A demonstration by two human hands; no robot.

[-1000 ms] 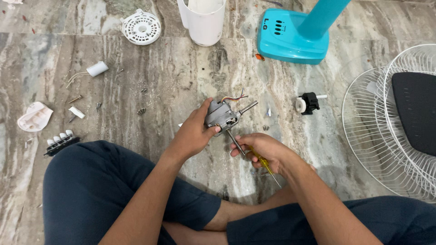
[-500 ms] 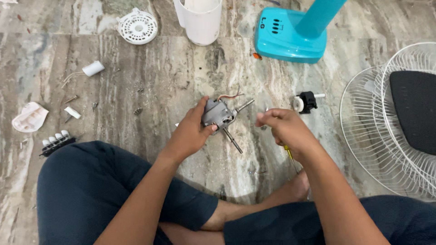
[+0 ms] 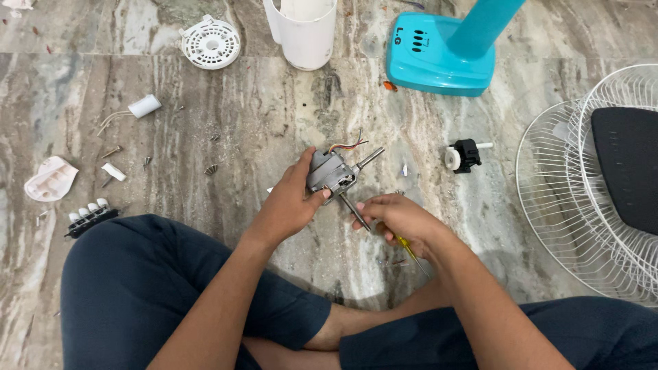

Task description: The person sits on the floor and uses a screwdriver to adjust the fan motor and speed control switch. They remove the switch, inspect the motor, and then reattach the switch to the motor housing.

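My left hand [image 3: 288, 205] grips a small grey fan motor [image 3: 330, 171] above the marble floor. A metal shaft sticks out of the motor to the upper right, and coloured wires come off its top. My right hand [image 3: 397, 218] is closed on a screwdriver [image 3: 356, 212] with a yellow handle. The screwdriver's metal shank points up and left, with its tip at the lower side of the motor. Both hands are over my crossed legs in dark blue trousers.
On the floor lie a turquoise fan base [image 3: 442, 51], white wire fan guards [image 3: 555, 199] with a black piece, a white jug-like housing [image 3: 305, 31], a round white vented cap [image 3: 210, 42], a black and white knob part [image 3: 465, 156], a switch block [image 3: 89, 216], and loose screws [image 3: 211, 168].
My right hand went out to the right near the knob part, then came back with the screwdriver to the motor. The motor stayed in my left hand.
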